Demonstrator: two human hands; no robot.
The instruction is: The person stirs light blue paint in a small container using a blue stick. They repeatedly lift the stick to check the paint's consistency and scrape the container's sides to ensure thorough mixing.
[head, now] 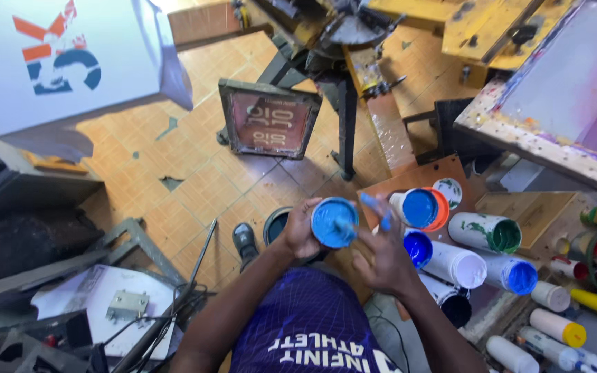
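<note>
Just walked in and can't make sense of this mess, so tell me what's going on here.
A person in a purple shirt stands over a cluttered print workshop. The left hand has its grip around an open tub of blue ink, while the right hand works a blue-coated stick at it; the stick is blurred. Beside them, more ink tubs lie on a low table, some open. A framed printing screen leans against the press stand on the tiled floor.

A framed printing screen (269, 119) leans on the tiled floor (195, 179). White paint jars (485, 232) crowd the right side, near a yellow-capped bottle (557, 327).
</note>
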